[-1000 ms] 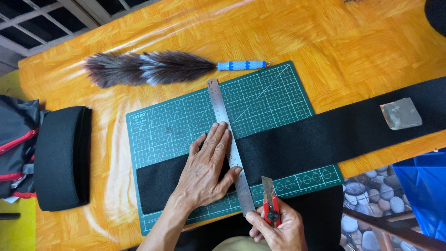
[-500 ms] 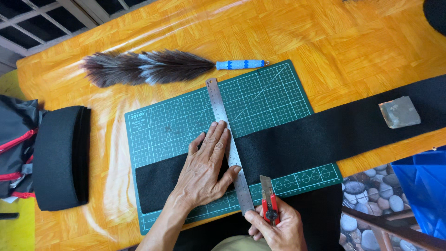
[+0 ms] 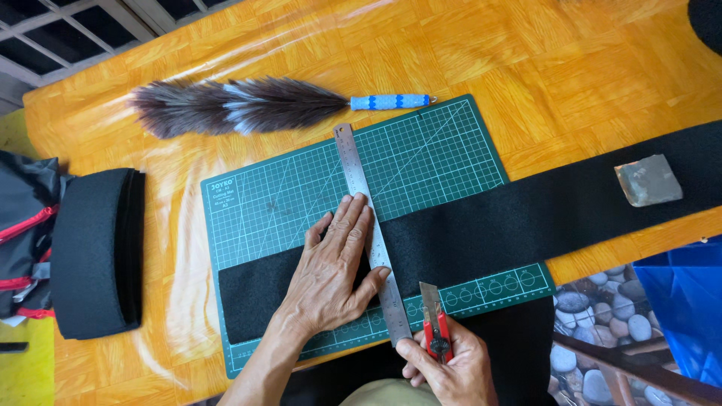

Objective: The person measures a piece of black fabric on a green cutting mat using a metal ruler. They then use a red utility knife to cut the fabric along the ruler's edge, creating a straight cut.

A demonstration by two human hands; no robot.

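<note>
Pressing flat and open on the steel ruler (image 3: 372, 240) across the black fabric strip (image 3: 526, 218) on the green cutting mat (image 3: 436, 150), the left hand (image 3: 331, 274) risks a cut should the ruler slip while the right hand (image 3: 447, 365) grips the red utility knife (image 3: 434, 319).

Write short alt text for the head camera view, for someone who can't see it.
A left hand presses a steel ruler across black fabric on a green cutting mat, while the right hand holds a red utility knife. A feather duster lies behind.

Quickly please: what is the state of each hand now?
Left hand: open, pressed flat on the metal ruler and black fabric strip.
Right hand: closed, holding the red utility knife.
</note>
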